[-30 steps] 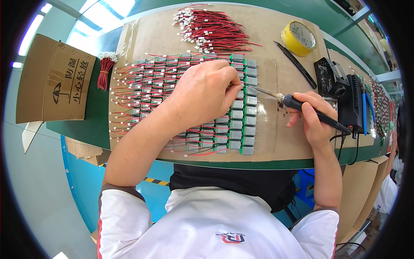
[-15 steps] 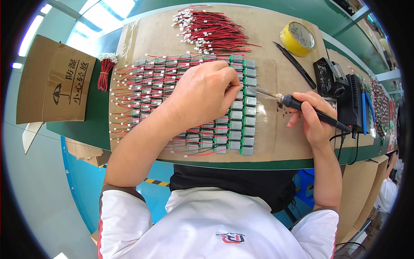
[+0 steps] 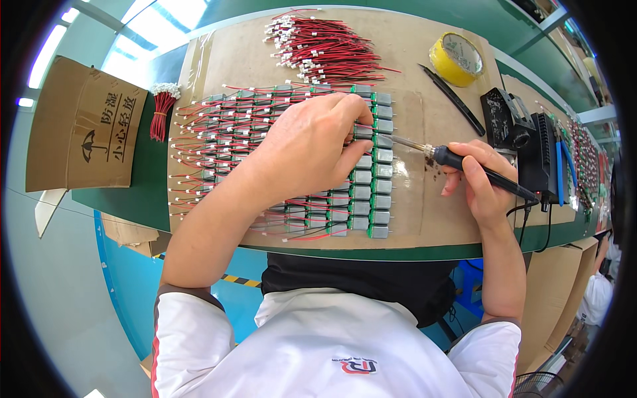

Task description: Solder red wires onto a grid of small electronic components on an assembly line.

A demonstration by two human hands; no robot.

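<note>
My right hand [image 3: 479, 179] is closed round the dark handle of a soldering iron [image 3: 454, 159]. The metal tip points left and reaches the right-hand columns of small grey motors with green boards [image 3: 383, 171]. Over those rows hangs my left hand [image 3: 323, 136], its fingers bent and the thumb and index finger close to the iron's tip. What these fingers pinch, if anything, is hidden. Red and black wires with white connectors [image 3: 199, 142] run left from many of the motors. The left hand and forearm cover part of the array.
A loose pile of red wires [image 3: 325, 50] lies at the far side, with a tied wire bundle [image 3: 161, 113] by a cardboard box [image 3: 86, 126] on the left. Yellow tape [image 3: 456, 60], a black pen-like tool [image 3: 454, 99] and a black soldering station [image 3: 536, 156] sit on the right.
The left thumb has moved slightly away from the index finger, and a motor shows between them. The soldering iron stays almost in place, its tip still at the motors.
</note>
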